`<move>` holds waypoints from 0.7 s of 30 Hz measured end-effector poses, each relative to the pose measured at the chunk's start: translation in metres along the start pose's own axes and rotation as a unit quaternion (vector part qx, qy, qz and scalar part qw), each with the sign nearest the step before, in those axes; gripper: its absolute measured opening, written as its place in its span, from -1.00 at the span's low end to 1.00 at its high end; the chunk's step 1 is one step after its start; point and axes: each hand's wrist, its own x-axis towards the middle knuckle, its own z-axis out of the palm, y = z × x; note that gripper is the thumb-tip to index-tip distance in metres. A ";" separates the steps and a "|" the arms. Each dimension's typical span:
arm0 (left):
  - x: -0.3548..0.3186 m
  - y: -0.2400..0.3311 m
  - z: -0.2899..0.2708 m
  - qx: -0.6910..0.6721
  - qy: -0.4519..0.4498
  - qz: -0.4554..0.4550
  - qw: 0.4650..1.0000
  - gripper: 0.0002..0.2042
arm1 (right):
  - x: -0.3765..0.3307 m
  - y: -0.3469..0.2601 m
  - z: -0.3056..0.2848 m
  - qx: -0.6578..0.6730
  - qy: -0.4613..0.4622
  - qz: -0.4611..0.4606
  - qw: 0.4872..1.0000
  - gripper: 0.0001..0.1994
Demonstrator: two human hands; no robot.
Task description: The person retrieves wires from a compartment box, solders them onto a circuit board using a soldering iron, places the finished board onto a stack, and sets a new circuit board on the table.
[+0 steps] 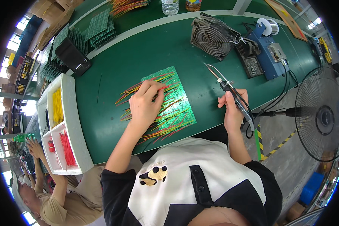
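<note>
My left hand (145, 102) is over a green circuit board panel (182, 101), with thumb and fingers pinched on a red wire (165, 87). Thin red, yellow and black wires (172, 122) lie in rows across the panel, many sticking out past its left side. Part of the board and some wires are hidden under this hand. My right hand (233, 107) is closed round a soldering iron (232, 92) with a thin metal feed tube along it. The iron's tip points up and to the left, clear of the board's right side.
A white foam box (79, 130) at the left holds yellow wires (58, 106) and red wires (67, 148). Beyond are stacked boards (101, 28), a black device (72, 55), a small fan (213, 36) and a blue solder feeder (269, 51). A co-worker's hand (34, 147) is far left; a large fan (324, 116) stands right.
</note>
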 end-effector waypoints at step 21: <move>-0.002 -0.008 0.004 -0.055 -0.030 0.020 0.998 -0.79 | -0.003 -0.002 0.006 -0.033 -0.004 -0.003 0.999 -0.83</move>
